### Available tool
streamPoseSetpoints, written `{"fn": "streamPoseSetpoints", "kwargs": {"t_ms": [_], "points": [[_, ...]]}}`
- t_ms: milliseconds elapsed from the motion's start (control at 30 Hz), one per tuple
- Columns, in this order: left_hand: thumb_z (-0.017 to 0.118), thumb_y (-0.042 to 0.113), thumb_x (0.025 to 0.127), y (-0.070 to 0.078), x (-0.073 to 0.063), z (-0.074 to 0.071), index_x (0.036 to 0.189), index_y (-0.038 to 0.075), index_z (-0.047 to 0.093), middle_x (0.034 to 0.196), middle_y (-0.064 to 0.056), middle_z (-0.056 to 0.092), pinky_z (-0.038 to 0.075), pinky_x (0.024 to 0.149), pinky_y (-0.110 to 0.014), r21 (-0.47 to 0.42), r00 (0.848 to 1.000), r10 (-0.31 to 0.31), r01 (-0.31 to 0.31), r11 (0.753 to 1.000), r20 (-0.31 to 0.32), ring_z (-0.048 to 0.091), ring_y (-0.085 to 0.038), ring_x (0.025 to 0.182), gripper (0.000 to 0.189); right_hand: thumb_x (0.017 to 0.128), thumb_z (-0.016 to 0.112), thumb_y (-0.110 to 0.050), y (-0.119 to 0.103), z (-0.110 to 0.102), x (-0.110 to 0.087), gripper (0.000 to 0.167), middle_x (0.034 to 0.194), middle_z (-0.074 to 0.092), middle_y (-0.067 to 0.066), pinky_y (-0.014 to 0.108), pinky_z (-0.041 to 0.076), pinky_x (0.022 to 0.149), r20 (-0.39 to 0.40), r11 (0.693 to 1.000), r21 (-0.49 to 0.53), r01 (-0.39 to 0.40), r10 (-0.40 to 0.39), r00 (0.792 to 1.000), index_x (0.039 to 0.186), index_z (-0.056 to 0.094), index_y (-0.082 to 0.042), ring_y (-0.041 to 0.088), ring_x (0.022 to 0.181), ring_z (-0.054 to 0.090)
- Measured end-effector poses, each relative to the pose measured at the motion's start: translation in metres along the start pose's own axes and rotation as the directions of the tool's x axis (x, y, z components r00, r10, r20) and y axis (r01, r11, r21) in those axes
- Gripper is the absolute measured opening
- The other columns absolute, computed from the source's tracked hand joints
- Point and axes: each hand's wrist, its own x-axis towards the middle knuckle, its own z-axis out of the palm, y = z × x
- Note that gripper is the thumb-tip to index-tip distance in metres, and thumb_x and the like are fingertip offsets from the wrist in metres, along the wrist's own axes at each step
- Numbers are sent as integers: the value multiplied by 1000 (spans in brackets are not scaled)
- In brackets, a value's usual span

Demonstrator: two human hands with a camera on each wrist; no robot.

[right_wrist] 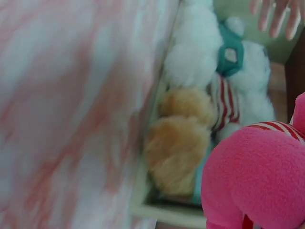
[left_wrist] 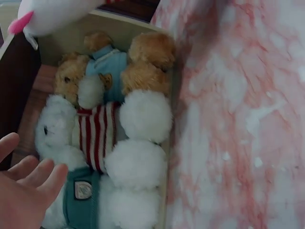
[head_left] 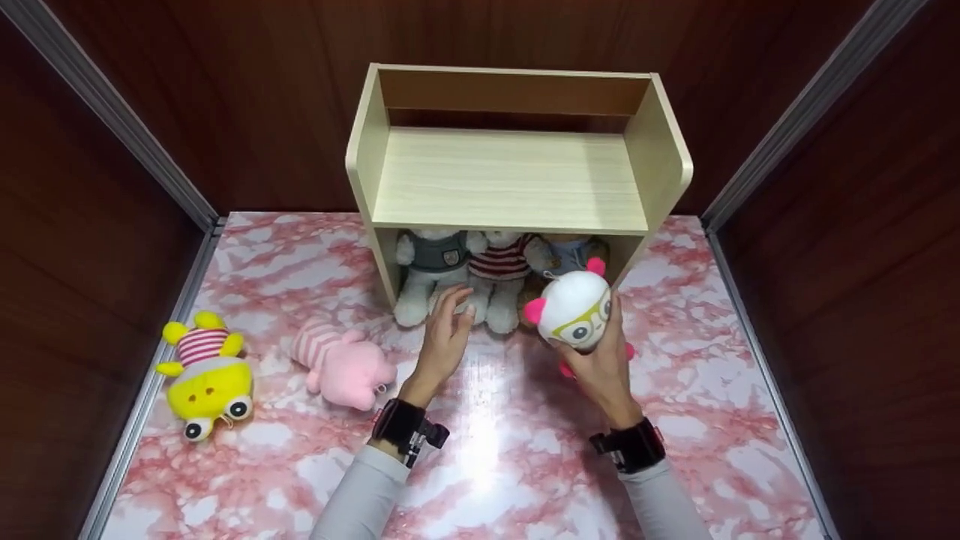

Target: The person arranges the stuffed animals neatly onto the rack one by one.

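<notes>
My right hand (head_left: 602,371) grips a plush toy (head_left: 576,304) with a white head, pink ears and yellow glasses, holding it in front of the shelf's lower right side. Its pink body (right_wrist: 257,176) fills the right wrist view's lower corner. My left hand (head_left: 444,337) holds nothing, its fingers relaxed before the lower compartment. Inside that compartment three teddy bears sit side by side: a white bear in a green top (left_wrist: 82,193), a white bear in red and white stripes (left_wrist: 97,133), and a brown bear in blue (left_wrist: 112,71). The shelf board hides their heads in the head view.
The wooden shelf (head_left: 510,176) stands against the back wall, its upper level bare. A pink pig plush (head_left: 349,367) and a yellow frog-like plush (head_left: 210,382) lie to the left on the marbled surface (head_left: 720,450). Dark panels (head_left: 847,247) enclose the sides.
</notes>
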Motion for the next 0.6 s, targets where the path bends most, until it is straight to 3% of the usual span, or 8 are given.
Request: {"fn": "streamPoseSetpoints", "kwargs": {"t_ms": [167,300,433,600], "points": [[52,20,108,14,5,11,147,-3,47,148,-26,51,50,106,-44,-128,990,-29,46,991,136,55,-40,133,46,73,96,-16,-14,19,8,121,160,36,28,50,35,116,15,999,22,36,-37,999,162,16,2,41,140,45],[59,46,103,24,8,20,152,1,41,144,-25,56,53,103,-39,-209,973,-69,117,971,221,61,-36,126,68,74,94,-12,-22,33,10,118,155,40,31,56,39,112,44,995,17,96,-97,994,160,17,8,43,135,48],[69,68,88,30,10,25,154,9,38,135,-22,63,56,92,-40,-176,969,-119,159,971,218,67,-30,112,93,76,87,-10,-28,42,9,112,150,44,31,56,43,107,86,988,-19,151,-149,985,160,15,7,42,129,51],[80,56,85,30,9,26,152,12,41,136,-20,63,53,97,-45,-98,972,-182,197,975,148,64,-30,117,89,80,88,-21,-32,44,5,114,139,49,31,55,45,102,145,984,-74,165,-153,978,161,13,7,41,122,52]]}}
